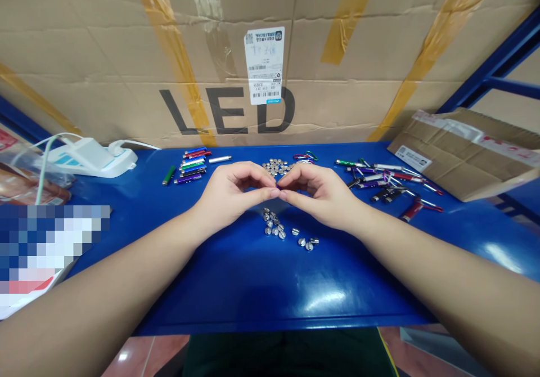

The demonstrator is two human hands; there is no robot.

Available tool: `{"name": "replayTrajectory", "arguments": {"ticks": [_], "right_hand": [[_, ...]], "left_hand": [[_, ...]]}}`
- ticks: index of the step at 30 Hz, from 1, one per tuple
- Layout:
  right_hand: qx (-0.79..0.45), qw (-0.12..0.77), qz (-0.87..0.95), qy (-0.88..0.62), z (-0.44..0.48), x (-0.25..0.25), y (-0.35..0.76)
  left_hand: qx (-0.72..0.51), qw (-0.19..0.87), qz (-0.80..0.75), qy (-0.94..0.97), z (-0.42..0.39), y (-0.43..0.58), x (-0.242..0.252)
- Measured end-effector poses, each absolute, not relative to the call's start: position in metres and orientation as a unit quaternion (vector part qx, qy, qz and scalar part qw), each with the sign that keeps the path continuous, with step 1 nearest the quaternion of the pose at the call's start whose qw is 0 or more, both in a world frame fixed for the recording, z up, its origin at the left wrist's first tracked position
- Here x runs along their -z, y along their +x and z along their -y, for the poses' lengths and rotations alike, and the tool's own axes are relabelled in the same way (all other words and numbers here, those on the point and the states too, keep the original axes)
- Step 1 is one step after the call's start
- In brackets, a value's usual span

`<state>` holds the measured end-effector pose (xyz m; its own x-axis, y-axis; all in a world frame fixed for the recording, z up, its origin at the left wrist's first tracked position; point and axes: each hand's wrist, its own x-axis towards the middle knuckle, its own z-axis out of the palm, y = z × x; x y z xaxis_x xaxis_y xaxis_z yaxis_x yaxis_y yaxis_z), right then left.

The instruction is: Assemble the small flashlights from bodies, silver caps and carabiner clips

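My left hand (234, 192) and my right hand (318, 194) meet fingertip to fingertip above the blue shelf (253, 287). Both are pinched together on a small purple item (278, 187) that is mostly hidden by the fingers. Just below the hands lie several small silver caps (278, 228). Behind the hands is a pile of button cell batteries (276, 167). A neat row of coloured mini flashlights (192, 166) lies at the back left. A loose heap of flashlights with lanyards (388, 183) lies at the right.
A large cardboard box marked LED (261, 56) stands as a wall behind the shelf. A white power strip (90, 157) sits at the back left, a flat cardboard parcel (464, 149) at the right, carabiner clips (306, 156) near the batteries.
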<state>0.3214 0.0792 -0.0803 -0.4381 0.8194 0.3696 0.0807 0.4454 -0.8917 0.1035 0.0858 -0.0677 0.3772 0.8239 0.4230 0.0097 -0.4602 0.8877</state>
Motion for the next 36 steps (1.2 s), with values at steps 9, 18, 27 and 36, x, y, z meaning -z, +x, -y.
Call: {"name": "replayTrajectory", "arguments": {"ticks": [9, 18, 27, 36], "right_hand": [[-0.507, 0.440, 0.688, -0.276, -0.077, 0.077, 0.317], [-0.496, 0.460, 0.691, -0.254, -0.076, 0.078, 0.317], [-0.495, 0.458, 0.689, -0.265, -0.077, 0.075, 0.319], [-0.383, 0.503, 0.684, -0.365, -0.097, 0.080, 0.334]], "left_hand": [[-0.543, 0.361, -0.245, 0.717, -0.085, 0.108, 0.071], [-0.523, 0.257, -0.209, 0.785, -0.087, 0.103, 0.072], [-0.467, 0.200, -0.208, 0.836, -0.086, 0.100, 0.068], [-0.248, 0.076, -0.458, 0.850, -0.114, 0.084, 0.084]]}}
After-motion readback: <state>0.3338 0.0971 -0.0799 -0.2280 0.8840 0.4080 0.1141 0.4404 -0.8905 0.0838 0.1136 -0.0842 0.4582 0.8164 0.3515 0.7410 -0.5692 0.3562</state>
